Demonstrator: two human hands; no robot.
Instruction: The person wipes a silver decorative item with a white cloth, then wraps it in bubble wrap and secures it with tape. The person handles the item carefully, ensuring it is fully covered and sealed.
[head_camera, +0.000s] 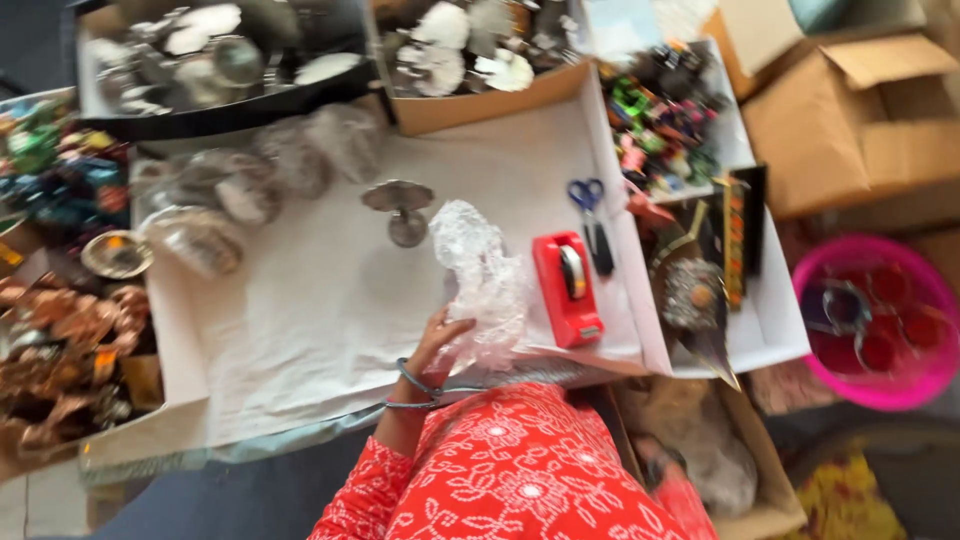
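A crinkly sheet of clear bubble wrap (483, 285) stands up near the front edge of the white desk (320, 300). The left hand (437, 345) touches its lower left side, fingers curled on the plastic and holding it up. A bangle sits on that wrist, and a red sleeve with white flowers comes up from below. The right hand is not in view.

Just behind the wrap, a small silver metal stand (401, 208) with a flat top sits on the desk, close to the wrap but apart from it. Just to the right of the wrap is a red tape holder (566, 288). Behind that lie scissors (590, 212) with blue handles.

On the left side of the desk are a few round things wrapped in clear plastic (235, 185). The picture is blurry, so they may be more small metal pieces. At the back, a dark tray (220, 110) and a brown box (470, 105) hold shiny silver pieces.

Far left is a pile of copper-coloured things (65, 345). On the right, well away from the hand, a pink tub (880, 385) sits on the floor near open cardboard boxes (850, 120).
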